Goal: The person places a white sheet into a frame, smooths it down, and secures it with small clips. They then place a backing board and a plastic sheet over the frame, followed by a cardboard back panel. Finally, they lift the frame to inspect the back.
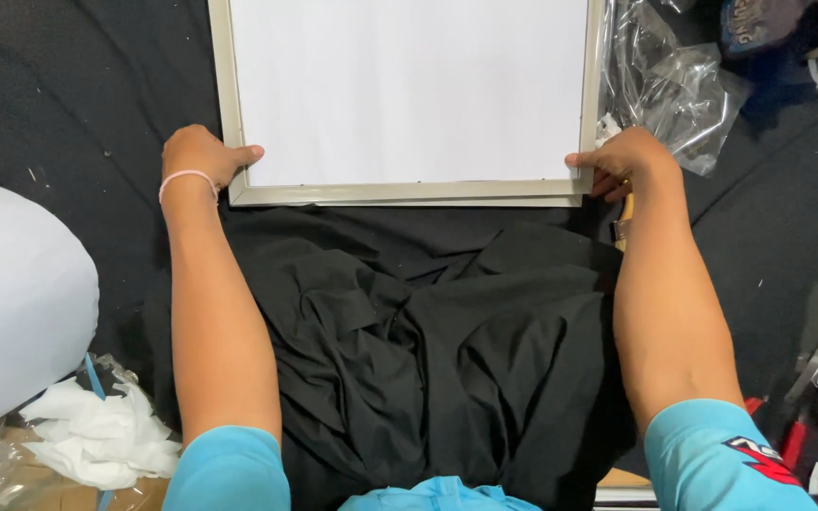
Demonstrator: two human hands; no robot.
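Black cloth (pixel 409 341) below; framed board (pixel 409 95) between both hands' grip

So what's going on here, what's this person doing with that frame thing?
A person holds a white board in a pale metal frame by its two near corners: the left hand grips the left corner, thumb on the frame, and the right hand grips the right. The frame lies flat on a dark cloth surface. Crumpled black fabric sits between the arms, and clear plastic wrap lies to the right.

head view, looking down, close in
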